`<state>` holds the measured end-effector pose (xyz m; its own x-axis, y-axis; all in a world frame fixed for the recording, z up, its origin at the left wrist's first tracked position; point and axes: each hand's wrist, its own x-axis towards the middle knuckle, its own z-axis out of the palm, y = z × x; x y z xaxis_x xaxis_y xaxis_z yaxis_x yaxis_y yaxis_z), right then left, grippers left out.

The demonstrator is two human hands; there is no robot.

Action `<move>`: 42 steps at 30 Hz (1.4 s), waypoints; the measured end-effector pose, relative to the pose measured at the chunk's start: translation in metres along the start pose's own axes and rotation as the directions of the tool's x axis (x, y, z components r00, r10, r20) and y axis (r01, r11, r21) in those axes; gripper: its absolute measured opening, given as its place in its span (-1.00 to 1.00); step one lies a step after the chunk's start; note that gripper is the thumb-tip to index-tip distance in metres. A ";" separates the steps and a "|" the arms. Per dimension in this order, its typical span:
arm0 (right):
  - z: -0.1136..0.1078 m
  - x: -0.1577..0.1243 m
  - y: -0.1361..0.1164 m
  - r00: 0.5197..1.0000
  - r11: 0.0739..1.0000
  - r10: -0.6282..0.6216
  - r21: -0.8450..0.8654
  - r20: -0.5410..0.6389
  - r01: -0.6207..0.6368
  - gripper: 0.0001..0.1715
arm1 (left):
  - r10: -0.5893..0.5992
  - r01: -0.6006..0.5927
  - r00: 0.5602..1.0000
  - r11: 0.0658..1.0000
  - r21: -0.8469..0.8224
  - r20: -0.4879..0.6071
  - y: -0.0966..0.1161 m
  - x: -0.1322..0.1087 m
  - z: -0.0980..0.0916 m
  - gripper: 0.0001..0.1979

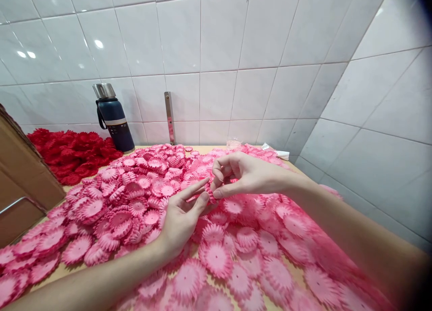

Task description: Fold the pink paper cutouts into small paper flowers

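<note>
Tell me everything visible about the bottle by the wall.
The bottle is dark blue, with a shiny, metal-looking silver cap, a black strap at its left and a pale band above small markings. It leans in this view, standing capped near the tiled wall, beside the red pieces. Neither left hand nor right hand touches it.

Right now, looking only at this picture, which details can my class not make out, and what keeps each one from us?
Head view: the full shape of the pink flower piece; the fingers of the left hand and right hand cover much of it.
Head view: the markings on the dark bottle; too small to read.
Head view: the rest of the cardboard box; cut off by the left edge.
</note>
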<state>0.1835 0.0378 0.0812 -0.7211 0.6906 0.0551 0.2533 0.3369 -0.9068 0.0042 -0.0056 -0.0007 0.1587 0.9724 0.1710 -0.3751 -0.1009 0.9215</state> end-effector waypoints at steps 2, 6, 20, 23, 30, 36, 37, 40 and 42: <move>0.000 0.000 0.000 1.000 1.000 -0.003 0.007 0.000 0.003 -0.67 | 0.002 -0.002 1.000 1.000 -0.005 0.000 0.000 0.000 0.000 -0.71; 0.000 0.001 0.002 1.000 1.000 -0.003 0.025 -0.006 0.003 -0.68 | -0.004 0.004 1.000 1.000 -0.010 -0.002 0.000 -0.001 0.000 -0.72; 0.000 0.001 0.003 0.992 0.996 0.004 -0.093 -0.125 -0.015 -0.76 | 0.009 -0.009 1.000 1.000 -0.012 -0.023 0.000 -0.001 0.000 -0.75; -0.005 0.001 0.008 0.987 0.993 -0.005 -0.114 -0.159 -0.013 -0.78 | 0.031 -0.032 0.999 0.999 -0.031 -0.013 -0.001 0.000 -0.001 -0.79; -0.009 0.000 0.006 0.994 0.979 0.022 -0.199 -0.110 -0.044 -0.86 | 0.031 -0.031 0.999 0.999 0.014 0.012 -0.002 0.001 -0.002 -0.79; 0.001 0.001 -0.003 0.985 0.918 0.032 -0.386 -0.170 -0.096 -0.86 | 0.028 -0.029 0.999 0.997 0.068 0.018 0.001 -0.001 -0.001 -0.77; 0.003 0.001 -0.003 0.980 0.914 0.009 -0.395 -0.200 -0.089 -0.88 | 0.031 -0.033 0.999 0.996 0.086 0.017 0.001 -0.001 -0.001 -0.76; 0.007 0.003 -0.003 0.971 0.910 -0.019 -0.407 -0.238 -0.082 -0.88 | 0.058 -0.058 0.998 0.985 0.161 0.009 0.001 0.000 -0.002 -0.73; 0.009 0.003 -0.003 0.976 0.890 -0.006 -0.446 -0.219 -0.094 -0.93 | 0.075 -0.073 0.997 0.976 0.205 0.001 0.001 0.000 -0.002 -0.73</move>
<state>0.1749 0.0330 0.0805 -0.5640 0.8118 0.1512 0.5810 0.5202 -0.6260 0.0015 -0.0052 -0.0006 0.1307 0.9620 0.2398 -0.1910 -0.2129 0.9582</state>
